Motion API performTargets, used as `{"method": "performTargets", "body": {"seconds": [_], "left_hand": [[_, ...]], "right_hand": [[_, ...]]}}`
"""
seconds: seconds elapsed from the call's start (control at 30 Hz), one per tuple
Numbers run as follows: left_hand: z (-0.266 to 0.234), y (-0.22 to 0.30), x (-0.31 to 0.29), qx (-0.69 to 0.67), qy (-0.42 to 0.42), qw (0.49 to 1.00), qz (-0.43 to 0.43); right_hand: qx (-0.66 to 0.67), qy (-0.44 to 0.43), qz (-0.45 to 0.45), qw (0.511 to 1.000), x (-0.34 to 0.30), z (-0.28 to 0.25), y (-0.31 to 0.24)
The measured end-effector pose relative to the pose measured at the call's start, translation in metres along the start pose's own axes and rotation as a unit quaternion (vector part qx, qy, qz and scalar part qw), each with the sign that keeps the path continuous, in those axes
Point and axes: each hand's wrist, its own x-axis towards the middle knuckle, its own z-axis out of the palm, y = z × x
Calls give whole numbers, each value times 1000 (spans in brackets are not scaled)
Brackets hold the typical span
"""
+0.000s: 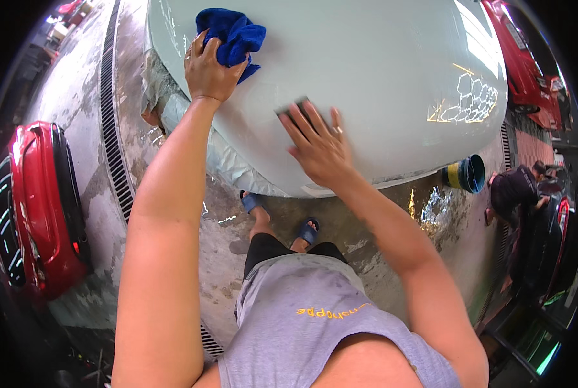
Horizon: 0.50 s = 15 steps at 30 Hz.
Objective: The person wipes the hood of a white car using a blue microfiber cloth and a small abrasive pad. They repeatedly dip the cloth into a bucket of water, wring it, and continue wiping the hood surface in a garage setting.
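My left hand: [210,72] bunched on a blue cloth [234,29], fingers bent and clamped into its folds, the arm stretched far forward.
Blue cloth: crumpled, on the pale car panel [379,77] near its left side, some of it spilling out past my fingers.
My right hand: [320,141] palm down, with the fingers stretched out over a dark block [300,103]; whether they pinch its edges I cannot tell. My little finger stands apart from the others.
Dark block: flat against the panel, mostly hidden under my fingers, to the right of the cloth and nearer to me.
Car panel: broad, smooth and rounded, a greyish white, with bright light reflections toward its right side.
Masking sheet: [237,169] wrinkled and pale, along the panel's left and near edges.
Bucket: [473,174] dark with a yellow patch, on the floor [221,265] just beside the panel's near right edge.
Floor: stained concrete, with wet, shiny patches and a long drain grate [109,97] to my left.
My feet: in blue sandals [308,233], close to the panel's near edge.
Around me: one red car [43,194] off to the left, another [522,64] at the far right, and a person in dark clothes [515,191] bent beside a dark car [536,249] on my right.
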Motion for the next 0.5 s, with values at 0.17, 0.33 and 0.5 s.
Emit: {"method": "performTargets", "body": {"seconds": [0.17, 0.33, 0.5], "left_hand": [[4, 1, -6, -2, 9, 1000, 3], [0, 0, -3, -8, -5, 1000, -7], [3, -2, -1, -22, -5, 1000, 9]], "right_hand": [[-11, -41, 5, 999, -35, 8, 2], [-68, -100, -57, 991, -100, 27, 35], [9, 23, 2, 1000, 55, 3, -38]]}}
